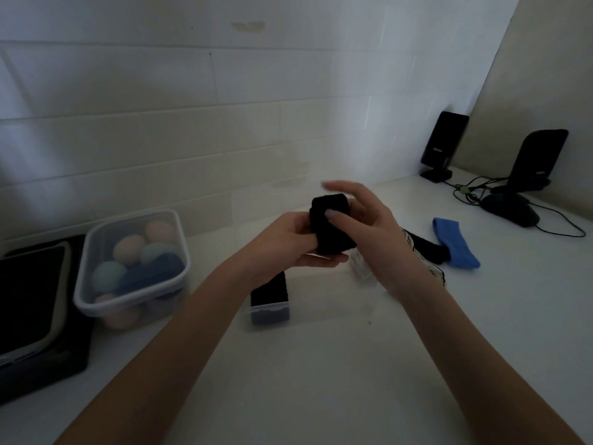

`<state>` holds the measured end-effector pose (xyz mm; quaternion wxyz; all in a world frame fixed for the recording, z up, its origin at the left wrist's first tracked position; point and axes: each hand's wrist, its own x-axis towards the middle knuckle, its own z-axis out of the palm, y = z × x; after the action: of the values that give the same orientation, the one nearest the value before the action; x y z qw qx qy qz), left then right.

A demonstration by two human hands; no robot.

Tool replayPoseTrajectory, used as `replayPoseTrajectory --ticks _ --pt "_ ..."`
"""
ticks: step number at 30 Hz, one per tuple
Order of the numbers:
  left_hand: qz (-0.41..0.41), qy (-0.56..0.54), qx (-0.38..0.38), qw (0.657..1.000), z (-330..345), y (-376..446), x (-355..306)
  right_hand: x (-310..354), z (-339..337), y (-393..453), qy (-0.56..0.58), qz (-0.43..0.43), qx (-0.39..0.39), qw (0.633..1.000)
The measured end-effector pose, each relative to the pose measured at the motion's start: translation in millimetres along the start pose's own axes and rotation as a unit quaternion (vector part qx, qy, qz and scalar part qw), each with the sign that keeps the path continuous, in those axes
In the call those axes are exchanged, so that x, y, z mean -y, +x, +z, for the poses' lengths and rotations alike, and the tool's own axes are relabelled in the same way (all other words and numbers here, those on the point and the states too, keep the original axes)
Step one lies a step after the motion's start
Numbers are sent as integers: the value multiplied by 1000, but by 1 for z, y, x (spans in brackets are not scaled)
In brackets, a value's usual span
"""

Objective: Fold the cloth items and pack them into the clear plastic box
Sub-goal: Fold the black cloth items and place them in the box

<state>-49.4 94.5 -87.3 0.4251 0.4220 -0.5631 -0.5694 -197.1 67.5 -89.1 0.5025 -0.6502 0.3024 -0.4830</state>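
A folded black cloth (330, 226) is held up above the white counter between both hands. My left hand (282, 242) grips its left side and lower end. My right hand (362, 216) pinches it from the right, thumb across the front, upper fingers spread and blurred. Below my left wrist sits a small clear plastic box (270, 308) with dark cloth inside. To the right lie a blue cloth band (455, 242), another black cloth (426, 248) and a pale cloth (430, 268) partly hidden by my right wrist.
A larger clear tub (96, 303) of pastel and blue rolled items stands at the left, beside a dark tray (38, 316). Two black speakers (442, 146), a mouse (510, 208) and cables (471, 191) occupy the back right corner. A tiled wall runs behind the counter.
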Motion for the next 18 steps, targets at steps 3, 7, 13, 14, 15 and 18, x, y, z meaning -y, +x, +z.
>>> replayPoseTrajectory --ticks 3,7,13,14,15,18 --pt "-9 35 -17 999 -2 0 -2 3 4 -1 -21 -12 -9 1000" --pt "-11 80 -17 997 -9 -2 -4 2 6 0 -34 0 -31 999" --pt "-73 -52 37 995 -13 -7 -12 0 13 -1 -6 -1 -49 999" --pt "-85 -89 43 991 -10 -7 -13 0 14 -2 3 -6 -53 999" --pt "-93 -117 47 988 -8 -7 -13 1 14 -2 4 -14 -56 998" --pt "-103 -151 47 982 -2 -5 -11 3 15 -4 -24 -42 -47 998"
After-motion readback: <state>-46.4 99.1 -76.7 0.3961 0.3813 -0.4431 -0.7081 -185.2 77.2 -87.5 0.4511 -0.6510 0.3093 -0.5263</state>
